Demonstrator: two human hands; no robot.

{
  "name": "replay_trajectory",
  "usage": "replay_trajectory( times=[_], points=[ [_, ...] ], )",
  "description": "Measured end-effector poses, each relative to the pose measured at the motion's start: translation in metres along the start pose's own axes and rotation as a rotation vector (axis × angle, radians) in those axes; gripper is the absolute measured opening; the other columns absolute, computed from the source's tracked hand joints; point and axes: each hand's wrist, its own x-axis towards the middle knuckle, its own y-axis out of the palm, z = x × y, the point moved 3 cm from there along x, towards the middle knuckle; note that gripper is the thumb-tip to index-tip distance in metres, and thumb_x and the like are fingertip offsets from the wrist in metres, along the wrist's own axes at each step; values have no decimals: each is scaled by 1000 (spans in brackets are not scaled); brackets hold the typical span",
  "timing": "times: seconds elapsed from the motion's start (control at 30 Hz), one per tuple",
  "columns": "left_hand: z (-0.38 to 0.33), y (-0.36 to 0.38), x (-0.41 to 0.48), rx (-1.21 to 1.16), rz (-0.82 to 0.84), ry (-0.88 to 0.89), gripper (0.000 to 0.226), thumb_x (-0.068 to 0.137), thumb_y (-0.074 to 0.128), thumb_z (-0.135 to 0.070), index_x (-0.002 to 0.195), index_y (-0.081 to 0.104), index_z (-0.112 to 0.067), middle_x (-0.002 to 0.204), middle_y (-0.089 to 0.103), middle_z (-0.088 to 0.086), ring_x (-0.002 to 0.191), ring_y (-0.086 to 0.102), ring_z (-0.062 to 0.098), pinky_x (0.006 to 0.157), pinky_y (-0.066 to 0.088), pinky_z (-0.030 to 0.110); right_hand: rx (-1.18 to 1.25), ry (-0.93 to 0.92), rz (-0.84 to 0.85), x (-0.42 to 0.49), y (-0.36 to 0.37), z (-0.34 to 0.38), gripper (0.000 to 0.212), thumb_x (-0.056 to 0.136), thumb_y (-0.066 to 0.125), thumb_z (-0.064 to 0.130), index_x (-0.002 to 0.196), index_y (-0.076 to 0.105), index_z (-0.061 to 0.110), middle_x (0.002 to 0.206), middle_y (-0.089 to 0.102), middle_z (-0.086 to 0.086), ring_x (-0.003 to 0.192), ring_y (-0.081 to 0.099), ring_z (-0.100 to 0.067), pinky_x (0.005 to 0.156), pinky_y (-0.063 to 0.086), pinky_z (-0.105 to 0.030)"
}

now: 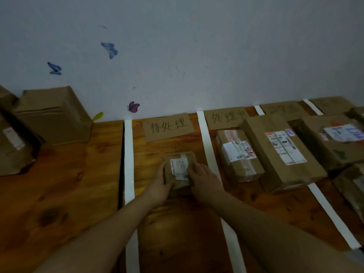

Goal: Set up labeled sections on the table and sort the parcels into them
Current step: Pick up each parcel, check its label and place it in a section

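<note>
Dim, soft frame. Writing on the third brown cardboard sign (283, 110) and the fourth cardboard sign (331, 105) at the far right is unreadable. Parcels at the right edge (354, 186) are cut off, and so is the dark-taped box at the left edge (13, 142). The near side of the small brown cardboard parcel (180, 169) is hidden behind both hands, so I can't tell if it sits on the wooden bench (59, 194) or just above it.

Both bare forearms reach in from the bottom and converge on that parcel. Left hand (160, 179) is on its left side, right hand (204, 178) on its right side, palms facing in.

Left fingers (163, 166) curl round the left edge. Right fingers (197, 166) are bent over the top, tips at the edge of the white shipping label (179, 168). Both grip the parcel; neither set is spread.

Parcel is in the first section, between the first white tape strip (129, 154) and the second white tape strip (206, 138), in front of the handwritten cardboard sign "待处理" (168, 127).

Next section right: sign "处理中" (226, 118), a clear-taped medium parcel (238, 154) and a large flat brown box (281, 152) just beside each other. A plain brown carton (53, 115) stands against the wall (197, 46), left of the first strip.
</note>
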Motion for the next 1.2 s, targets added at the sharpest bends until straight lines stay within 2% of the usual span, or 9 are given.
replay_trajectory(
  times=[0.17, 0.37, 0.6, 0.7, 0.77, 0.8, 0.93, 1.07, 1.2],
  points=[
    [-29, 16, 37, 113, -12, 32, 67, 94, 51, -20, 147, 13, -33, 149, 29, -1, 130, 33, 14, 98, 30, 22, -149, -69, 46, 37, -25, -35, 68, 96, 44, 37, 152, 10, 22, 161, 2, -8, 146, 3, -33, 115, 10, -53],
    [-51, 41, 58, 107, -64, -26, 72, 92, 53, -15, 149, 12, -29, 149, 29, 3, 133, 34, 23, 108, 35, 45, -155, -47, 69, 52, -46, -66, 69, 95, 48, 29, 152, 10, 21, 162, 1, -6, 147, -1, -32, 117, 6, -52],
    [-58, 52, 67, 156, -68, -40, 74, 91, 54, -15, 149, 10, -28, 152, 24, 3, 134, 32, 23, 107, 36, 45, -160, -62, 64, 56, -52, -80, 68, 96, 49, 30, 152, 12, 20, 162, 3, -7, 147, 1, -34, 116, 7, -52],
    [-59, 47, 73, 179, -51, -76, 73, 93, 51, -14, 149, 8, -32, 151, 27, 2, 128, 40, 21, 92, 47, 33, -132, -66, 59, 57, -49, -77, 67, 96, 48, 33, 151, 14, 19, 161, 7, -8, 146, 4, -34, 116, 9, -52],
    [-59, 40, 77, 191, -5, -84, 73, 93, 50, -14, 148, 7, -33, 149, 32, 3, 122, 45, 18, 78, 46, 21, -115, -59, 48, 59, -48, -72, 65, 95, 49, 36, 150, 18, 20, 160, 10, -8, 145, 7, -35, 115, 12, -53],
    [-61, 36, 78, 206, 21, -80, 74, 93, 51, -15, 148, 6, -33, 148, 33, 3, 123, 45, 18, 79, 43, 20, -123, -50, 51, 60, -49, -69, 67, 94, 51, 39, 149, 19, 19, 159, 11, -9, 144, 9, -36, 115, 13, -53],
    [-65, -2, 69, 355, 0, -64, 72, 90, 55, -37, 148, 13, -31, 155, 17, -2, 138, 26, 23, 110, 28, 38, -146, -15, 108, 61, -62, -49, 91, 83, 57, 60, 150, 14, 17, 159, 6, -14, 145, 3, -36, 116, 9, -56],
    [-51, -77, 30, 458, -111, -97, 72, 92, 51, -44, 149, 14, -23, 157, 9, 3, 142, 15, 23, 111, 16, 31, -125, -115, 3, 65, -95, 16, 70, 86, 53, 49, 144, 28, 19, 153, 25, -15, 141, 20, -36, 113, 17, -54],
    [-25, -181, -40, 552, -298, -188, 73, 91, 51, -46, 149, 15, -19, 157, 4, 12, 144, 5, 26, 114, 10, 32, -163, -222, -24, 64, -116, 118, 72, 86, 53, 48, 147, 28, 18, 153, 26, -14, 139, 22, -33, 113, 22, -48]
  ],
)
